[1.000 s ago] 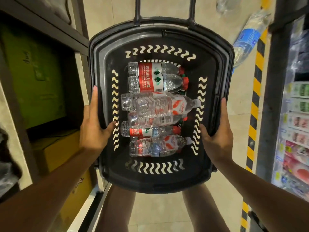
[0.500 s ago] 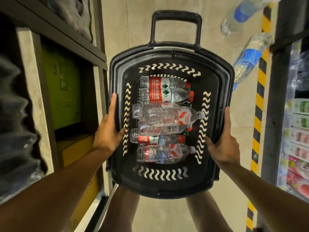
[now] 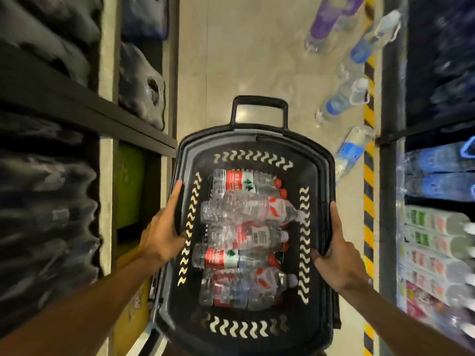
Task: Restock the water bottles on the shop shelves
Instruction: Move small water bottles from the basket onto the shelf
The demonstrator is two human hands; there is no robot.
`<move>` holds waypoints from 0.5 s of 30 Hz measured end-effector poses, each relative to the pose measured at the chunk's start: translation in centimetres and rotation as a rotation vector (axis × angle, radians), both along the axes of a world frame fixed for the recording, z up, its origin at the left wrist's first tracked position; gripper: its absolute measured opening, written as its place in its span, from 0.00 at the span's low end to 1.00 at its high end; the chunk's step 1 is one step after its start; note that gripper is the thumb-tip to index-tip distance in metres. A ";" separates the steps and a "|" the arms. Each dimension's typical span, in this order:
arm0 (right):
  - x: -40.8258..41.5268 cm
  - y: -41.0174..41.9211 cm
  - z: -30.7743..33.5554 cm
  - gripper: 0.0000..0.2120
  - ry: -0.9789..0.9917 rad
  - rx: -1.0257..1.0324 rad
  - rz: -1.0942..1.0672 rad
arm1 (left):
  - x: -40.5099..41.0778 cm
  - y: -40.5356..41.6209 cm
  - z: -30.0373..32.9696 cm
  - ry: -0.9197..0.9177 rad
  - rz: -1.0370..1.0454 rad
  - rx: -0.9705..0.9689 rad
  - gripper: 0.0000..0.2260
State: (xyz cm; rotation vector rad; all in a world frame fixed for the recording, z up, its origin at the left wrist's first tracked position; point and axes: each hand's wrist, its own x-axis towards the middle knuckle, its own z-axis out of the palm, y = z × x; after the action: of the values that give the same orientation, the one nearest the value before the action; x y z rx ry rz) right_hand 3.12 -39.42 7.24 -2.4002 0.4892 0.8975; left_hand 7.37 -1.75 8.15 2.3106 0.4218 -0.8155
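I look down into a black shopping basket (image 3: 318, 176) carried over the aisle floor. Several clear water bottles (image 3: 246, 214) with red and white labels lie on their sides in it. My left hand (image 3: 160, 232) grips the basket's left rim, thumb inside and fingers along the outside. On the opposite rim my right hand (image 3: 336, 255) grips the same way. The basket's pull handle (image 3: 259, 105) points away from me.
Dark shelving (image 3: 77, 104) with wrapped bottle packs lines the left side. A rack (image 3: 434, 247) with rows of bottles stands at the right behind a black and yellow floor stripe (image 3: 368, 191). Several loose blue-labelled bottles (image 3: 347, 155) lie on the floor ahead right.
The basket has moved forward along the aisle and now sits lower in view. More floor, loose bottles and higher shelves have come into sight. Both hands keep their grip.
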 end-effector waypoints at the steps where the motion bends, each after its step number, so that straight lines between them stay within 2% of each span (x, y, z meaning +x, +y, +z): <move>1: 0.7 -0.3 2.1 0.55 0.006 -0.011 0.004 | 0.8 -0.1 1.8 0.001 -0.002 0.009 0.61; 8: 10.8 -1.6 15.2 0.52 -0.064 -0.048 0.058 | 8.2 -0.8 14.3 -0.090 0.003 0.118 0.60; 12: 19.1 -0.8 20.0 0.51 -0.135 -0.108 0.149 | 14.1 0.2 18.4 -0.094 0.060 0.094 0.57; 15: 24.9 0.2 22.4 0.54 -0.175 -0.123 0.123 | 20.0 1.0 20.6 -0.104 0.085 0.018 0.55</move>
State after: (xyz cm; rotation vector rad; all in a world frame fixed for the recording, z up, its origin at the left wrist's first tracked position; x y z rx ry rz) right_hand 28.05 -39.19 29.62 -2.6167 0.3417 0.7177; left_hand 27.34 -0.72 28.74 2.3227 0.4801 -0.6500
